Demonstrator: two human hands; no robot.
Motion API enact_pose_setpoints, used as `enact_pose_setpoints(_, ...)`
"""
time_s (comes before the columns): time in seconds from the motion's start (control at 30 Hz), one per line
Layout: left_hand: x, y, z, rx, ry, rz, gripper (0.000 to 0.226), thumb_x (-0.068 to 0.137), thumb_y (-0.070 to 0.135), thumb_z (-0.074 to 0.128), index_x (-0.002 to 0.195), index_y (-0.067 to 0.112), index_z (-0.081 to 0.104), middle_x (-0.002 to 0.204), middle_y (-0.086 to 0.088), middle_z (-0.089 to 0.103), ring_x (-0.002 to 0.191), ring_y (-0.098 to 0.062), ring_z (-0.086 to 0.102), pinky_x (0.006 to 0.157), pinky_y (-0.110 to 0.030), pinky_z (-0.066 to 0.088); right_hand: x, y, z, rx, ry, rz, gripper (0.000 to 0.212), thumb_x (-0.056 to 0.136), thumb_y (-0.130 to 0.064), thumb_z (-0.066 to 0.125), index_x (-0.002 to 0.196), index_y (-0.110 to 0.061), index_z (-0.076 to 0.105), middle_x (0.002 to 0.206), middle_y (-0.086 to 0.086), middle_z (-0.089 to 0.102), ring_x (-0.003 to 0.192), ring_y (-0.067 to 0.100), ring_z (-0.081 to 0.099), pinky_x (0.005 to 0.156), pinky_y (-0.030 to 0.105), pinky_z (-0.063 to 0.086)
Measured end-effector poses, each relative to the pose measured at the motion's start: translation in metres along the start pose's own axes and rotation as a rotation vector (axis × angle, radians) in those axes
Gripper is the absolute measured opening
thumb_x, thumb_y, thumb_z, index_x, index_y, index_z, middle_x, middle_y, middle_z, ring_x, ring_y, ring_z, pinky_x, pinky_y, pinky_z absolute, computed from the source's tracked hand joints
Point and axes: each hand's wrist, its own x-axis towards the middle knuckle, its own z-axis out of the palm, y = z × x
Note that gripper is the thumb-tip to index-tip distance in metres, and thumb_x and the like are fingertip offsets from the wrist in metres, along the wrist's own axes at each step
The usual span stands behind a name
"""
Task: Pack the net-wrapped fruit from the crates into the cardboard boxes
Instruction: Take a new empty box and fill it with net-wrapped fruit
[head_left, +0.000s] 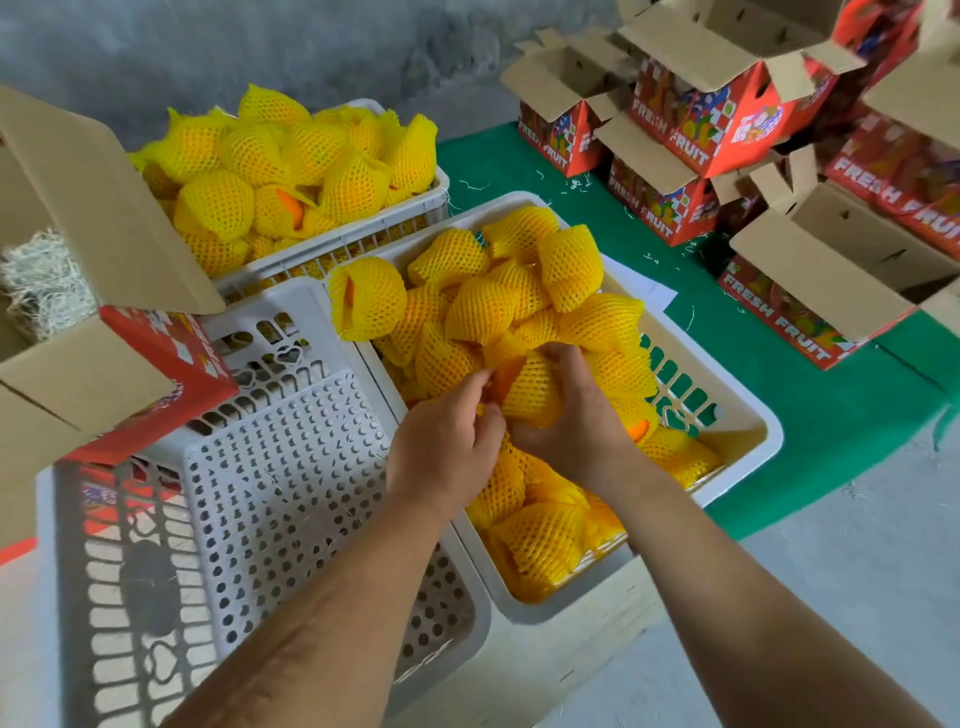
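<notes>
A white crate (748, 441) in the middle holds a heap of fruit in yellow foam nets. Both my hands reach into it. My right hand (576, 421) curls round one net-wrapped fruit (535, 387) from the right side. My left hand (452, 426) pinches the net edge of that same fruit from the left. A second white crate (415, 208) behind is piled high with net-wrapped fruit (291, 156). An open red cardboard box (119, 332) with shredded paper (41, 280) inside stands at the left.
An empty perforated white crate (270, 467) sits in front of the left box, under my left forearm. Several open red "FRESH FRUIT" boxes (810, 291) stand stacked on a green cloth (779, 395) at the right. Grey wall behind.
</notes>
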Motion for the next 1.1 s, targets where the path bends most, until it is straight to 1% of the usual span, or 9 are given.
enact_pose_setpoints(0.1, -0.002, -0.001, -0.001, 0.010, -0.067, 0.039, 0.046, 0.101, 0.048, 0.038, 0.141, 0.037, 0.058, 0.124, 0.008, 0.067, 0.098, -0.020, 0.066, 0.075, -0.036, 0.053, -0.003, 0.008, 0.015, 0.004, 0.000, 0.022, 0.084, 0.073, -0.037, 0.090, 0.142, -0.029, 0.042, 0.118, -0.011, 0.057, 0.099, 0.003, 0.056, 0.076, 0.010, 0.044)
enact_pose_setpoints(0.3, 0.000, -0.003, 0.001, 0.097, -0.117, 0.138, 0.046, 0.097, 0.061, 0.042, 0.132, 0.038, 0.062, 0.123, 0.014, 0.061, 0.101, -0.011, 0.062, 0.074, -0.029, 0.041, -0.001, 0.015, 0.018, -0.093, -0.005, -0.055, 0.067, 0.071, -0.026, 0.089, 0.128, -0.029, 0.055, 0.119, -0.001, 0.061, 0.104, 0.020, 0.062, 0.083, 0.029, 0.049)
enact_pose_setpoints(0.43, 0.001, -0.003, 0.000, 0.038, -0.138, 0.151, 0.050, 0.096, 0.059, 0.040, 0.130, 0.035, 0.067, 0.125, 0.015, 0.062, 0.110, -0.014, 0.061, 0.082, -0.035, 0.048, -0.002, 0.013, 0.019, -0.137, 0.036, -0.088, 0.062, 0.072, -0.029, 0.088, 0.127, -0.028, 0.058, 0.120, -0.002, 0.058, 0.102, 0.021, 0.062, 0.082, 0.041, 0.055)
enact_pose_setpoints(0.6, 0.000, -0.004, 0.000, -0.012, -0.110, 0.168, 0.053, 0.098, 0.059, 0.037, 0.137, 0.032, 0.061, 0.130, 0.011, 0.061, 0.115, -0.016, 0.058, 0.086, -0.039, 0.051, -0.003, 0.007, 0.018, -0.096, 0.073, -0.142, 0.055, 0.075, -0.024, 0.087, 0.124, -0.021, 0.062, 0.118, -0.002, 0.061, 0.101, 0.016, 0.062, 0.085, 0.039, 0.055)
enact_pose_setpoints(0.7, 0.000, -0.004, 0.001, -0.139, -0.039, -0.005, 0.063, 0.096, 0.068, 0.032, 0.145, 0.031, 0.046, 0.137, 0.009, 0.056, 0.115, -0.012, 0.059, 0.081, -0.033, 0.048, 0.001, 0.004, 0.012, 0.077, 0.191, -0.092, 0.044, 0.078, -0.030, 0.087, 0.116, -0.023, 0.066, 0.112, -0.009, 0.065, 0.099, -0.001, 0.059, 0.087, 0.014, 0.047)
enact_pose_setpoints(0.77, 0.001, -0.003, 0.001, -0.071, -0.074, -0.062, 0.076, 0.093, 0.079, 0.019, 0.144, 0.030, 0.048, 0.132, 0.006, 0.062, 0.112, -0.017, 0.063, 0.078, -0.033, 0.047, 0.002, 0.001, 0.006, 0.201, 0.203, -0.034, 0.034, 0.081, -0.030, 0.086, 0.109, -0.028, 0.066, 0.108, -0.014, 0.066, 0.100, -0.007, 0.059, 0.085, 0.009, 0.043)
enact_pose_setpoints(0.87, 0.004, 0.002, 0.001, 0.081, -0.121, -0.017, 0.084, 0.095, 0.077, 0.002, 0.113, 0.029, 0.068, 0.094, 0.002, 0.072, 0.091, -0.024, 0.067, 0.065, -0.033, 0.046, 0.003, -0.003, 0.001, 0.318, 0.139, 0.070, 0.023, 0.081, -0.032, 0.084, 0.098, -0.030, 0.070, 0.099, -0.005, 0.070, 0.088, 0.002, 0.061, 0.077, 0.021, 0.050)
enact_pose_setpoints(0.93, 0.003, 0.003, -0.002, 0.071, -0.106, 0.002, 0.077, 0.099, 0.071, 0.007, 0.096, 0.025, 0.069, 0.079, 0.001, 0.068, 0.078, -0.026, 0.065, 0.059, -0.035, 0.045, -0.001, -0.012, 0.003, 0.501, 0.115, 0.187, 0.021, 0.077, -0.034, 0.082, 0.093, -0.027, 0.071, 0.091, 0.004, 0.070, 0.084, 0.013, 0.062, 0.072, 0.034, 0.054)
enact_pose_setpoints(1.1, -0.017, 0.005, -0.015, -0.288, -0.076, -0.068, 0.056, 0.097, 0.069, 0.026, 0.112, 0.025, 0.058, 0.087, 0.004, 0.067, 0.085, -0.023, 0.065, 0.068, -0.040, 0.051, -0.020, -0.048, 0.014, 0.935, 0.154, 0.287, 0.004, 0.091, -0.014, 0.070, 0.089, -0.018, 0.070, 0.084, 0.009, 0.069, 0.086, 0.028, 0.067, 0.073, 0.042, 0.055)
